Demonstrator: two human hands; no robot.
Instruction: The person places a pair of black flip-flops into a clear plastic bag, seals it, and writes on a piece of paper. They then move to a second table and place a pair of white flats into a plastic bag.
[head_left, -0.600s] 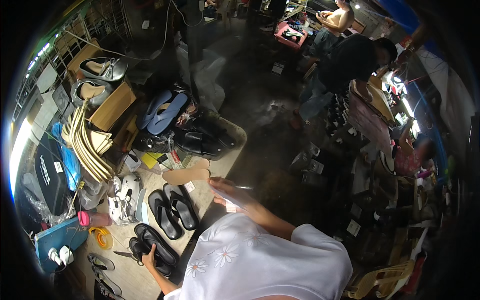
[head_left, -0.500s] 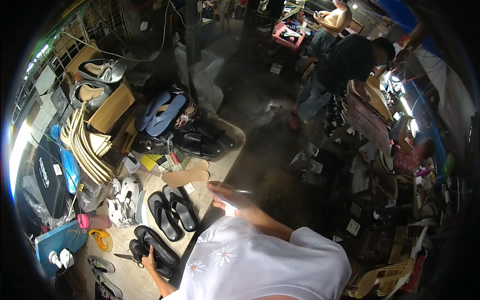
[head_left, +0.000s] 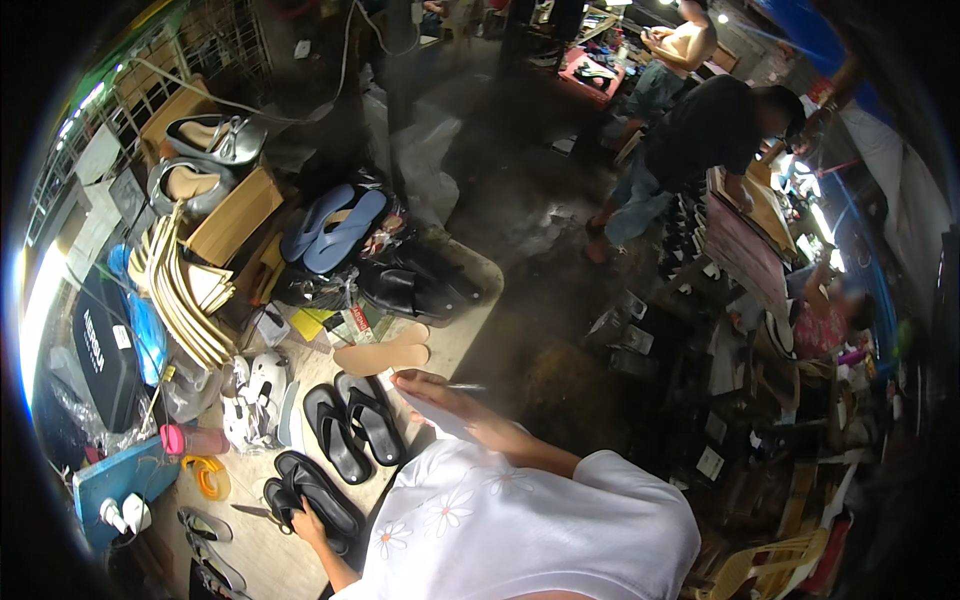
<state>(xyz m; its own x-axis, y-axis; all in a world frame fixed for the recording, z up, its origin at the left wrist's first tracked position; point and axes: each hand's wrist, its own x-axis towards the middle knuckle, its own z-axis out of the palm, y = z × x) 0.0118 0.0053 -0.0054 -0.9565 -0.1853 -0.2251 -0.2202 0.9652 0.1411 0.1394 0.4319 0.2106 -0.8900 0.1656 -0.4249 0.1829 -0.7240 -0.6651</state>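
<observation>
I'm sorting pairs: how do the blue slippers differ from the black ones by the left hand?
The blue slippers are muted blue, the black slippers black. The left hand is at the black slippers, not the blue slippers. The blue slippers lie farther away than the black slippers. Both are footwear.

Bare tabletop (head_left: 248,478) beyond scissors (head_left: 254,511), between tape (head_left: 213,490) and black sandals (head_left: 332,497)

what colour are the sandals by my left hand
The sandals by your left hand are black, best seen in the head view.

Left hand (head_left: 311,526) on black sandals (head_left: 325,492), right hand (head_left: 455,402) gripping paper (head_left: 432,414), perhaps a pen (head_left: 468,387), tan insoles (head_left: 384,353) near.
</observation>
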